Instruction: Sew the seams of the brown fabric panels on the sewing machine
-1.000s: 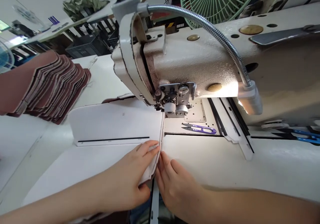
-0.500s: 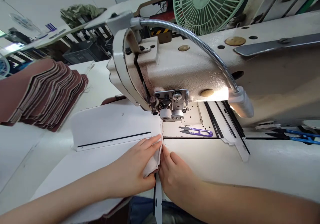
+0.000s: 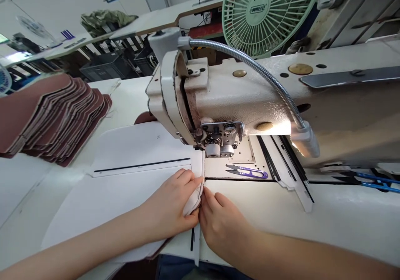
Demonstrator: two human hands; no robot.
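Note:
A white-backed panel (image 3: pixel 121 196) with brown showing at its lower edge lies left of the sewing machine's needle area (image 3: pixel 218 142). A thin black line runs across it on a narrow strip (image 3: pixel 142 165). My left hand (image 3: pixel 173 201) is closed on the panel's right edge, fingers on top and thumb low at the folded part. Close beside it, my right hand (image 3: pixel 220 217) pinches the same edge with bent fingers; the fingertips are partly hidden. Below both hands a white strip with a black edge (image 3: pixel 196 244) hangs toward the table's front.
Purple thread snips (image 3: pixel 248 171) lie right of the needle. Black-and-white strips (image 3: pixel 287 163) and blue-handled scissors (image 3: pixel 371 180) are farther right. Brown panels (image 3: pixel 56 117) are stacked at left. A bendy lamp (image 3: pixel 304 138) hangs over the machine; a green fan (image 3: pixel 265 17) stands behind.
The panel has slid a little farther forward past the needle, both hands moving with it. The hanging strip has drawn up toward the hands. The camera view has shifted slightly.

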